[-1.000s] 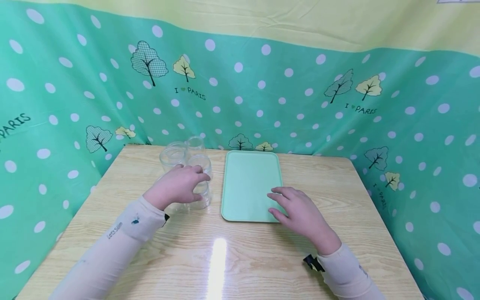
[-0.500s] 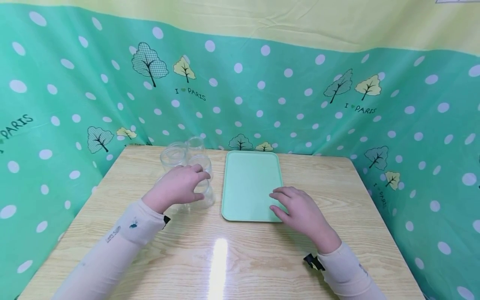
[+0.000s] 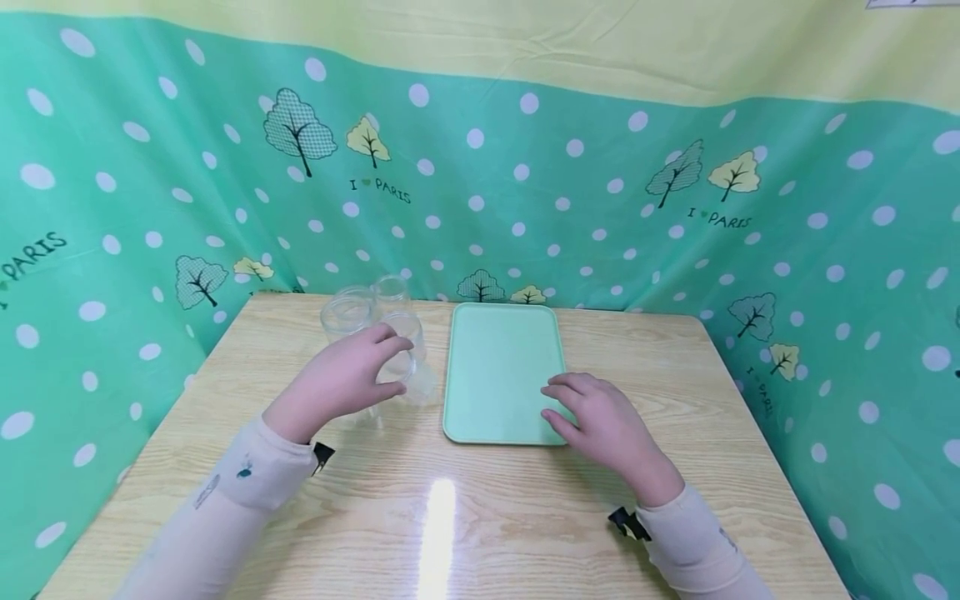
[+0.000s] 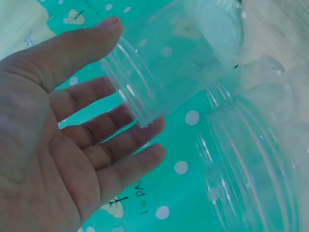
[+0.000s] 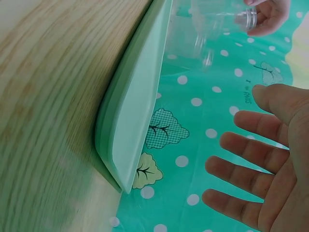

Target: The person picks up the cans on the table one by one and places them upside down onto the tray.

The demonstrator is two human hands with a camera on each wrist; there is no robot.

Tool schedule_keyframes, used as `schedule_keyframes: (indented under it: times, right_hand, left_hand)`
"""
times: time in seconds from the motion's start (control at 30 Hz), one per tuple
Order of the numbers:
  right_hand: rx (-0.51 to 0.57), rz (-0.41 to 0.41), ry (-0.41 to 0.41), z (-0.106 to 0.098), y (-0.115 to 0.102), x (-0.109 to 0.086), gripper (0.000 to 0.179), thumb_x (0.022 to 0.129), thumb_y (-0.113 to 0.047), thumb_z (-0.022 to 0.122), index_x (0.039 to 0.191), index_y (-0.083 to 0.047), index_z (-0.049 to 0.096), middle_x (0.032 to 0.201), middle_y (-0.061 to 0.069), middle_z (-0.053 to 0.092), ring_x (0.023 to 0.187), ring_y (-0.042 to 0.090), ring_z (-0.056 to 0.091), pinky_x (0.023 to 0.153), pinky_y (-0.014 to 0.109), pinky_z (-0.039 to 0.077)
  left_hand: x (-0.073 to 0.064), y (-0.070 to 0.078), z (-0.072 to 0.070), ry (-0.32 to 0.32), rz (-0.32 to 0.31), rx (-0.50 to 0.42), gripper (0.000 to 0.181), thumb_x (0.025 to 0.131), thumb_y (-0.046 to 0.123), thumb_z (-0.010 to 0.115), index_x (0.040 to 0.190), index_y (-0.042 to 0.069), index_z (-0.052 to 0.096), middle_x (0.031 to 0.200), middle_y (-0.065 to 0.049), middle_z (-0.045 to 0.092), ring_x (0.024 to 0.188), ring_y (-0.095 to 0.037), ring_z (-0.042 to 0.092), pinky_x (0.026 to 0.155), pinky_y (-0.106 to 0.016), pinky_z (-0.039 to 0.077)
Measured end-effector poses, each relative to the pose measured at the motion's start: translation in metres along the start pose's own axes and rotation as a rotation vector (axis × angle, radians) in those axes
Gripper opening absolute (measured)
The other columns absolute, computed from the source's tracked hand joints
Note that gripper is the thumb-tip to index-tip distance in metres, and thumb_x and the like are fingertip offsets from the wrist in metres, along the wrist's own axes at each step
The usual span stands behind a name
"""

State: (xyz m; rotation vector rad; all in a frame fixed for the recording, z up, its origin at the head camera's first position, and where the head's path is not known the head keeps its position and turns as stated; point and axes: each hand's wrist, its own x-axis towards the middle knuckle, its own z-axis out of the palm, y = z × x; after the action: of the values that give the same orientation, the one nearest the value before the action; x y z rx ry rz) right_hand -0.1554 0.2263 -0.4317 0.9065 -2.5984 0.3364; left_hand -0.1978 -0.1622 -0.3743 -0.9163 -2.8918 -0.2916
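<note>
In the head view, my left hand (image 3: 330, 382) holds a clear jar (image 3: 422, 385) by its threaded mouth, thumb on one side of the rim and fingers on the other. The jar is tilted, its base pointing right toward the light green tray (image 3: 502, 375). In the left wrist view the same jar (image 4: 176, 63) shows its ridged neck by the fingertips; nothing shows inside it. My right hand (image 3: 611, 433) hovers over the tray's near right edge, fingers loosely spread and holding nothing, as the right hand (image 5: 270, 164) also shows in the right wrist view.
More clear jars stand close together behind the left hand: a wide jar (image 3: 347, 310), a small jar (image 3: 391, 288) and another jar (image 3: 408, 327). Part of this group is hidden by the hand. A polka-dot curtain (image 3: 517, 200) borders the wooden table (image 3: 525, 517).
The left hand has drawn slightly back and to the left. The jar in it went from near upright to tilted, its base swinging right. The right hand has barely moved.
</note>
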Motion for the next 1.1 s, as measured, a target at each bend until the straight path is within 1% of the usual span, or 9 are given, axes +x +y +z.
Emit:
schedule_keyframes:
  times: [0.17,0.3,0.43,0.53,0.7,0.8,0.97,1.1]
  right_hand:
    - [-0.003,-0.002,0.009,-0.001,0.002,0.0,0.031,0.094,-0.031,0.075,0.119,-0.012,0.075,0.122,0.006,0.07,0.113,0.027,0.068,0.096,0.044,0.058]
    - [-0.001,-0.002,0.005,-0.001,0.002,0.0,0.032,0.094,-0.032,0.075,0.119,-0.013,0.075,0.123,0.006,0.07,0.114,0.027,0.067,0.096,0.045,0.058]
    - [0.02,-0.007,0.02,-0.002,0.002,0.001,0.032,0.094,-0.031,0.075,0.12,-0.012,0.074,0.123,0.006,0.07,0.114,0.027,0.068,0.095,0.045,0.058]
    - [0.036,-0.013,0.034,-0.002,0.002,0.001,0.032,0.093,-0.03,0.076,0.119,-0.011,0.074,0.123,0.007,0.07,0.113,0.028,0.068,0.094,0.046,0.059]
    - [0.052,-0.011,0.038,-0.002,0.002,0.001,0.032,0.093,-0.03,0.077,0.119,-0.011,0.074,0.123,0.008,0.07,0.113,0.028,0.068,0.093,0.046,0.059]
    - [0.082,0.014,0.027,-0.003,0.001,0.001,0.032,0.094,-0.03,0.076,0.12,-0.012,0.074,0.125,0.006,0.069,0.114,0.027,0.068,0.094,0.045,0.059]
    - [0.135,0.068,0.003,-0.005,0.0,-0.002,0.031,0.096,-0.032,0.074,0.122,-0.015,0.073,0.128,0.002,0.068,0.117,0.023,0.067,0.095,0.043,0.059]
    - [0.154,0.084,0.004,-0.004,0.0,-0.002,0.031,0.096,-0.031,0.074,0.122,-0.016,0.073,0.128,0.002,0.068,0.117,0.023,0.067,0.095,0.043,0.059]
  left_hand:
    - [-0.006,0.002,-0.002,0.06,0.007,-0.095,0.06,0.086,0.033,0.085,0.137,0.012,0.061,0.126,-0.005,0.059,0.107,-0.022,0.064,0.091,-0.043,0.058]
    - [-0.009,0.006,-0.005,0.078,0.001,-0.175,0.06,0.087,0.029,0.084,0.139,0.013,0.059,0.133,-0.005,0.056,0.117,-0.024,0.062,0.097,-0.045,0.056]
    - [-0.013,0.011,-0.009,0.095,-0.011,-0.253,0.061,0.088,0.023,0.083,0.142,0.012,0.057,0.142,-0.007,0.052,0.127,-0.029,0.057,0.103,-0.048,0.053]
    - [-0.015,0.013,-0.009,0.117,-0.021,-0.304,0.062,0.088,0.019,0.083,0.142,0.011,0.056,0.145,-0.007,0.05,0.127,-0.031,0.057,0.102,-0.047,0.054]
    - [-0.016,0.015,-0.006,0.165,-0.025,-0.365,0.061,0.087,0.016,0.084,0.141,0.011,0.057,0.143,-0.006,0.051,0.123,-0.029,0.058,0.096,-0.042,0.058]
    - [-0.015,0.015,-0.004,0.181,-0.019,-0.396,0.06,0.086,0.015,0.085,0.139,0.011,0.058,0.141,-0.005,0.052,0.124,-0.028,0.057,0.096,-0.041,0.058]
    - [-0.015,0.017,0.0,0.184,-0.016,-0.445,0.059,0.085,0.013,0.085,0.138,0.013,0.058,0.141,-0.004,0.052,0.125,-0.029,0.056,0.096,-0.042,0.059]
    - [-0.016,0.018,0.004,0.198,-0.012,-0.494,0.059,0.085,0.012,0.085,0.137,0.013,0.058,0.141,-0.003,0.051,0.126,-0.029,0.055,0.096,-0.043,0.059]
